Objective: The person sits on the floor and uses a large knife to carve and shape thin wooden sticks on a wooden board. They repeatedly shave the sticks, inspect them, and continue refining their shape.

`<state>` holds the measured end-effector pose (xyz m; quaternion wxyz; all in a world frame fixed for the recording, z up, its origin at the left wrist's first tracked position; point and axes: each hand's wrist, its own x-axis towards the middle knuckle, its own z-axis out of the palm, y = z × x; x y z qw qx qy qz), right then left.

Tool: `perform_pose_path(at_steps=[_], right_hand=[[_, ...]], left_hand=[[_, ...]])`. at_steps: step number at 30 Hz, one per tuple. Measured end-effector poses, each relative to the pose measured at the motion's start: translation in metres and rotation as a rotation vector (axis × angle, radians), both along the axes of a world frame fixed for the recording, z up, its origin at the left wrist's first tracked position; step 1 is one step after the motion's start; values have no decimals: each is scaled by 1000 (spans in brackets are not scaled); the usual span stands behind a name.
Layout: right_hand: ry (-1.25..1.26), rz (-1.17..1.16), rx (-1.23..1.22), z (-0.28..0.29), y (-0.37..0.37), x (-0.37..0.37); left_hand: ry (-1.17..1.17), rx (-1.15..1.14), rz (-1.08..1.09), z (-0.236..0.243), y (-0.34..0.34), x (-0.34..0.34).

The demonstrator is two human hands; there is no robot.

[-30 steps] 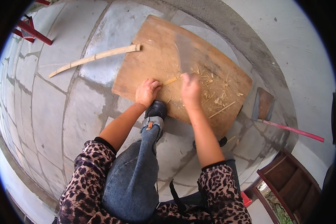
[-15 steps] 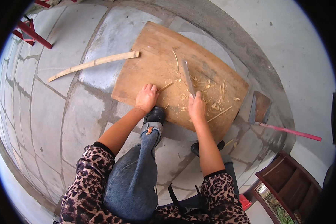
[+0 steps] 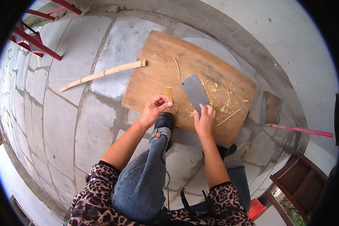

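Observation:
My left hand (image 3: 153,110) is closed, pinching a short strip of split bamboo (image 3: 170,93) between thumb and fingers. The strip points up over the near left part of a wooden board (image 3: 150,71). My right hand (image 3: 205,121) grips a cleaver (image 3: 194,90) at its near end, and its handle is hidden under the fingers. The cleaver's broad grey blade shows its flat side, with a small hole near the far corner. Pale bamboo shavings (image 3: 223,96) lie scattered right of the blade. A thin bamboo sliver (image 3: 228,117) rests nearer the board's right edge.
A long bamboo length (image 3: 105,73) reaches from the stone floor (image 3: 64,124) to the board's left edge. My black shoe (image 3: 165,121) is at the near edge. On the right lies a tool with a pink handle (image 3: 305,130); red metal legs (image 3: 37,43) stand far left.
The cleaver has turned from edge-on to flat side up. My left hand has raised the bamboo strip from the board and tipped it upward. The view has shifted slightly.

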<state>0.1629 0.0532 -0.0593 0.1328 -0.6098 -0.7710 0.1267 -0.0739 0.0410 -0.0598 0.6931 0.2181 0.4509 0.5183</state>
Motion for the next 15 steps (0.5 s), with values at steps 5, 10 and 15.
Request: perform_pose_path(at_steps=[5,10,15], right_hand=[[859,-52,-366,38,28,-60],[1041,-265,-751,31,50,-60],[710,-316,-462,0,40,-36]], left_hand=[[-44,-31,-109,18,-4,12],[45,26,-386,29,-6,20],[-287,-241,-317,28,-16,24]])
